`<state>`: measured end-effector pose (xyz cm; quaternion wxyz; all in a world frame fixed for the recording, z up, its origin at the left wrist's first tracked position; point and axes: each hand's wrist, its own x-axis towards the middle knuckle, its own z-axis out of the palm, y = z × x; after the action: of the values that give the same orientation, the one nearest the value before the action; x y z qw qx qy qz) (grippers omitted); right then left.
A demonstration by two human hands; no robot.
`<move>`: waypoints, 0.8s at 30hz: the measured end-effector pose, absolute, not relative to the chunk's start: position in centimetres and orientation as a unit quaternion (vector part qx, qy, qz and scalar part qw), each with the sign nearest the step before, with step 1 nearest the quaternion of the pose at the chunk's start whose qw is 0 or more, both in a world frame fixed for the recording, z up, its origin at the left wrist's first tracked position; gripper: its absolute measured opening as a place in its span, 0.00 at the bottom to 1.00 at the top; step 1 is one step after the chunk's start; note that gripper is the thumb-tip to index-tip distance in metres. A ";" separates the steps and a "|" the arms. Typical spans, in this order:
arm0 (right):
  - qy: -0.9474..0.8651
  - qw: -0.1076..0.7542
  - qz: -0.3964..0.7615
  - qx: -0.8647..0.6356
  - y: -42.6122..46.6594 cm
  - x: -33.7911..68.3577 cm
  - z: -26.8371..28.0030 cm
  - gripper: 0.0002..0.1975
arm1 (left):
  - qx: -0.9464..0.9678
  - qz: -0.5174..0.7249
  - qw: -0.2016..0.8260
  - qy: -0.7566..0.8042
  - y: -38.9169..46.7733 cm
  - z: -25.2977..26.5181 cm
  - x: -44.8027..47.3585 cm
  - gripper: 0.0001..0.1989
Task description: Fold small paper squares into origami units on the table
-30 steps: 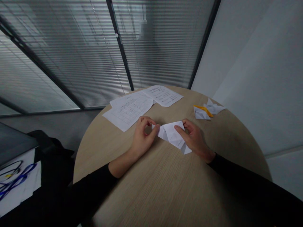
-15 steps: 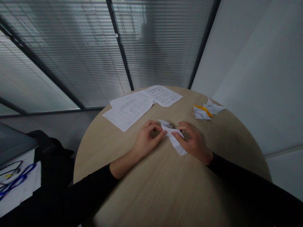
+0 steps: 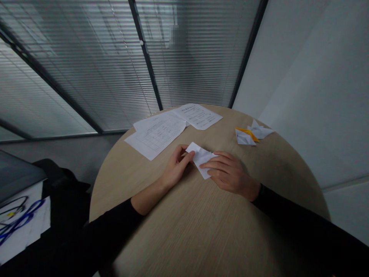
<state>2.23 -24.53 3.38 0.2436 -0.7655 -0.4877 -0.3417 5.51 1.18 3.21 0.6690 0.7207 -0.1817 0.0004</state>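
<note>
Between my hands, over the middle of the round wooden table (image 3: 184, 215), is a folded piece of white paper (image 3: 198, 156), now a flattish, creased shape. My left hand (image 3: 177, 167) pinches its left corner, thumb on top and fingers beneath. My right hand (image 3: 230, 173) lies over the right part, its fingers across the paper's face; the right thumb is hidden. That hand covers the right end of the paper.
Printed sheets (image 3: 161, 134) lie overlapping at the table's far left. Far right are a white and yellow folded paper piece (image 3: 245, 137) and a white one (image 3: 261, 131). Blue cables (image 3: 21, 221) rest on papers at lower left. Glass with blinds (image 3: 196, 69) stands behind.
The paper went from an opened, winged shape to a flatter one. My right fingers moved from a pinch at its edge to across its face. My left hand shifted slightly left.
</note>
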 end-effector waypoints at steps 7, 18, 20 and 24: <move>-0.504 0.207 -0.352 -0.761 -25.3 2.6 3.6 0.16 | 0.690 -0.010 0.688 -0.225 1.1 2.0 6.3 0.37; -0.574 0.169 -0.324 -0.733 -26.4 2.7 4.8 0.16 | 0.743 -0.033 0.639 -0.199 1.1 2.4 6.0 0.41; -0.585 0.170 -0.330 -0.721 -26.2 2.6 4.9 0.16 | 0.746 -0.033 0.638 -0.188 1.1 2.6 6.0 0.36; -0.587 0.188 -0.317 -0.721 -26.1 2.5 4.6 0.18 | 0.713 -0.069 0.667 -0.204 1.1 3.2 6.0 0.25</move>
<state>2.46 -26.14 4.60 0.1883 -0.7208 -0.5867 -0.3173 5.96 1.13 3.17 0.6672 0.7130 -0.2042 -0.0688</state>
